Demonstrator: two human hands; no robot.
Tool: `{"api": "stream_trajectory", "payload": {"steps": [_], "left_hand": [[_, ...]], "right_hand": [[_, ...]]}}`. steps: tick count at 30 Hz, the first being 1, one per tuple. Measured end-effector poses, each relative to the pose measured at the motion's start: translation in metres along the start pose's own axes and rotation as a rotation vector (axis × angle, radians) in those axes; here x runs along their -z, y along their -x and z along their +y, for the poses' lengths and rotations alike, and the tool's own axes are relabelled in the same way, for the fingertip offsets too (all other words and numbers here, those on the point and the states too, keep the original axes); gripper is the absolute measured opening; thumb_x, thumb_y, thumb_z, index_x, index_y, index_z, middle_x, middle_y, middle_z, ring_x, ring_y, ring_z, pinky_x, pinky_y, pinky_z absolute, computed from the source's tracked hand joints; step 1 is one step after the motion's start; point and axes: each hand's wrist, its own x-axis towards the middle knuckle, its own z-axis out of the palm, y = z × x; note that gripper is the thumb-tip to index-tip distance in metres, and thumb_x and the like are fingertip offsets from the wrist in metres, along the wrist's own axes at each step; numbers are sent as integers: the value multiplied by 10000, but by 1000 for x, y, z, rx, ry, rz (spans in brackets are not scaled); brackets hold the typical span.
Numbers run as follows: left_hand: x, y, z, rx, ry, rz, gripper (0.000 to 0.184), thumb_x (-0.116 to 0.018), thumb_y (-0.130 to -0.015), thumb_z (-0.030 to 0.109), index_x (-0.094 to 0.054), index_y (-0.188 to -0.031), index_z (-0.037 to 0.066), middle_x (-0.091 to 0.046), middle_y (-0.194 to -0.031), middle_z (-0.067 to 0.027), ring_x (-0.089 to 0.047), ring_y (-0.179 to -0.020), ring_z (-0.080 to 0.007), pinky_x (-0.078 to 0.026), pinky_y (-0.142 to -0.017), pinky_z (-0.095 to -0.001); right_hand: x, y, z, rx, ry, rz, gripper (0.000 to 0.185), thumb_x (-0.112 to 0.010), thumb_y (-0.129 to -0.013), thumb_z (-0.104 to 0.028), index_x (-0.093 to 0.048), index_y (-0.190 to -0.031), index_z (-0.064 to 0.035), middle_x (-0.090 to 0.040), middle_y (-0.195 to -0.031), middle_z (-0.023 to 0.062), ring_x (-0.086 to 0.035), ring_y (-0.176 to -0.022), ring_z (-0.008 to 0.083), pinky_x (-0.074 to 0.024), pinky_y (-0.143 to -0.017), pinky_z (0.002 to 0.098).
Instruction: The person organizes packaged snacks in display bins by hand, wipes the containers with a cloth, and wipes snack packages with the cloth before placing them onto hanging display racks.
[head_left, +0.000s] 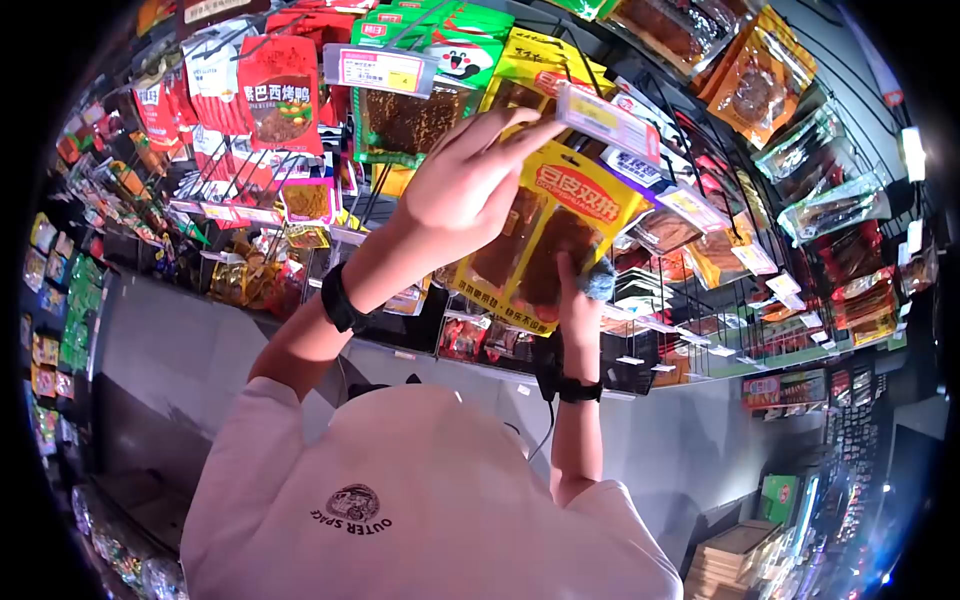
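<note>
My left hand (462,182) reaches up over the shelf hooks, its fingertips at the edge of a tilted price tag holder (608,122); they look pinched on it. In my right hand (578,300) is a yellow snack packet (552,225) with two clear windows showing brown food. The thumb lies on the packet's front and the other fingers are hidden behind it. A blue-grey fuzzy cloth (600,280) sits against the right hand. More yellow packets (535,65) hang just above and behind the price tag holder.
Green packets (415,115) and red packets (280,95) hang on metal hooks at left. Orange packets (760,80) and clear vacuum packs (835,215) hang at right. Further price tags (692,208) stick out from hooks. Cardboard boxes (735,555) stand on the floor at lower right.
</note>
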Motion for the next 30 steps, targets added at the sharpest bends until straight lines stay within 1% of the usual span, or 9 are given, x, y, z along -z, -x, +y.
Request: {"api": "stream_trajectory", "payload": {"steps": [2,3,6,13,15,17,20,23,30], "left_hand": [[6,-10,-3,-76,-39,-10,614,-540,-865,-93,-517,-1443,115,-586,-1262,-158,-596,-1078,-354,-484,-944,-424],[10,-20,-2,-128,-7,28,633,-543,-863,-96,-508,-1454,129,-610,-1151,-150,-619,-985,-336,-505,-879,-415],[16,-40,-13,-89,-6,8,613,-554,-876,-82,-516,-1444,146,-645,-973,-129,-641,-843,-301,-526,-741,-390],[15,-59,-36,-36,-131,-21,434,-561,-962,91,-576,-1382,201,-698,-1074,-124,-688,-919,-312,-561,-754,-394],[13,-60,-36,-23,-120,-21,342,-584,-967,154,-625,-1305,189,-711,-1078,-99,-699,-927,-298,-567,-755,-393],[11,-62,-38,-9,-100,-25,294,-592,-961,159,-649,-1249,175,-718,-1041,-93,-703,-897,-301,-567,-739,-395],[11,-61,-39,-34,-71,39,293,-588,-943,106,-653,-1223,162,-714,-998,-111,-698,-861,-312,-562,-728,-403],[9,-50,-34,-27,16,95,331,-575,-924,52,-624,-1248,103,-670,-1031,-142,-649,-929,-345,-531,-819,-423],[-23,-10,-47,-6,-236,58,448,-668,-856,91,-565,-1291,67,-541,-1374,-176,-526,-1260,-373,-450,-1040,-497]], "right_hand": [[7,-9,8,197,272,-21,262,-689,-936,-84,-619,-1174,2,-669,-1092,80,-624,-981,182,-492,-854,320],[-3,-14,-11,-3,-41,7,193,-672,-928,-59,-628,-1105,1,-679,-1004,71,-626,-900,180,-497,-804,326],[0,-19,-15,-91,13,-31,254,-668,-957,-91,-618,-1191,-3,-652,-1114,72,-600,-1008,160,-482,-869,310],[2,-34,3,-148,-99,58,278,-631,-991,-137,-628,-1245,-26,-653,-1147,75,-620,-976,177,-500,-851,322],[14,-21,6,241,752,-26,299,-604,-1007,-159,-642,-1288,-61,-661,-1193,115,-634,-1008,196,-510,-865,331],[13,-21,-4,224,615,-23,321,-599,-1012,-187,-645,-1321,-110,-662,-1218,149,-638,-1046,201,-507,-892,329],[-8,-32,-35,-279,-163,180,293,-651,-981,-138,-637,-1245,-12,-683,-1135,75,-667,-937,187,-542,-797,325],[-4,-43,-17,-385,-457,131,283,-688,-950,-107,-625,-1211,-16,-680,-1081,46,-662,-892,159,-549,-738,311],[-19,-49,-27,-356,-433,150,294,-687,-939,-89,-622,-1221,-43,-668,-1036,39,-649,-900,154,-540,-767,296]]}}
